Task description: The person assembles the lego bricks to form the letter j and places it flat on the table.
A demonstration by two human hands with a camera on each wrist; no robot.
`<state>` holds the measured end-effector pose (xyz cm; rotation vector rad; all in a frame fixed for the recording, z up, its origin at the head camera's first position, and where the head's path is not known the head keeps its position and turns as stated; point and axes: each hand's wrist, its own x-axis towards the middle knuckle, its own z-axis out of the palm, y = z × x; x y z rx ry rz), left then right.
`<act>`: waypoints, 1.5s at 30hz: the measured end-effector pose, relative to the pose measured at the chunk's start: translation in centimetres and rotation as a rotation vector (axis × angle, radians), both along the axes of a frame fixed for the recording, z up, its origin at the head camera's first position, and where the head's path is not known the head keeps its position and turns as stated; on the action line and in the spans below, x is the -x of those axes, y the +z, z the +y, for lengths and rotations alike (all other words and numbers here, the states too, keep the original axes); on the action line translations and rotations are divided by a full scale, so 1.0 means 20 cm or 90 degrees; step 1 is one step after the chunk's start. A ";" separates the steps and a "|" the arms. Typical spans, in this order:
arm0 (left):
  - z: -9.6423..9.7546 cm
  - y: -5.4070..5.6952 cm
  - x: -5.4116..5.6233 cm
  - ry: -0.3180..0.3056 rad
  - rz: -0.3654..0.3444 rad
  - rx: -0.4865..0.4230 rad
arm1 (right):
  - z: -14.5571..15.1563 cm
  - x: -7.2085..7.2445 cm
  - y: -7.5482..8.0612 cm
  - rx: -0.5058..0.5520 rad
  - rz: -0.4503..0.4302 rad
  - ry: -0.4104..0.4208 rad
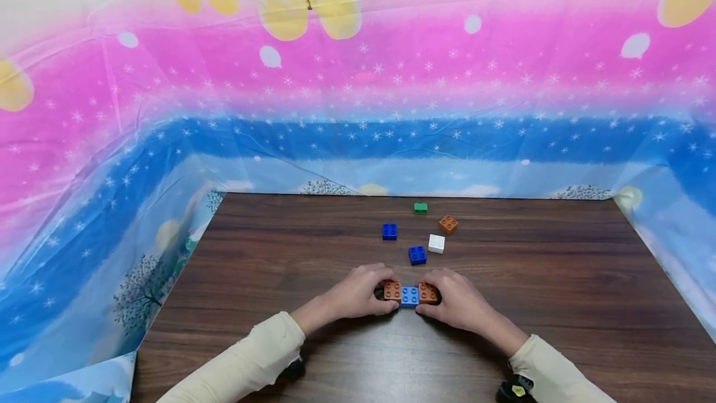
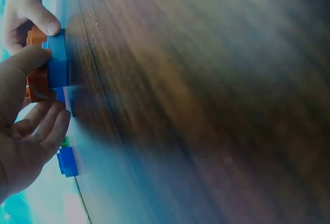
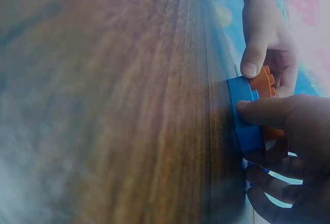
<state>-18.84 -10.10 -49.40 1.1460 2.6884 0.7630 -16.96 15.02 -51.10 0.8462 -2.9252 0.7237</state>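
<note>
A light blue toy building brick (image 1: 410, 296) lies before me on the table, with an orange brick (image 1: 393, 291) at its left end and another orange brick (image 1: 427, 293) at its right end. From the side, in the left wrist view, the orange bricks sit higher than the blue brick (image 2: 59, 61). My left hand (image 1: 360, 291) grips the left orange brick between thumb and fingers, its thumb near the blue one. On the opposite end, my right hand (image 1: 455, 300) holds the right orange brick; its thumb touches the blue brick's side (image 3: 247, 131). The fingers partly hide both orange bricks.
Beyond the hands lie loose bricks: two dark blue bricks (image 1: 417, 255), a white brick (image 1: 436, 244), an orange brick (image 1: 448, 224) and a green brick (image 1: 421, 208). A printed cloth (image 1: 358, 135) hangs around the back and sides of the wooden table (image 1: 268, 241).
</note>
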 end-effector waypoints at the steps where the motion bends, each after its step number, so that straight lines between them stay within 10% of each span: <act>1: 0.00 0.00 0.00 0.001 0.001 -0.001 | 0.00 0.00 0.00 -0.001 0.001 0.000; 20: 0.11 -0.02 -0.02 0.033 -0.001 0.030 | 0.12 0.00 0.12 -0.002 -0.105 0.003; 45: 0.21 -0.02 0.01 0.007 0.045 0.051 | 0.33 0.31 0.15 0.071 0.017 -0.149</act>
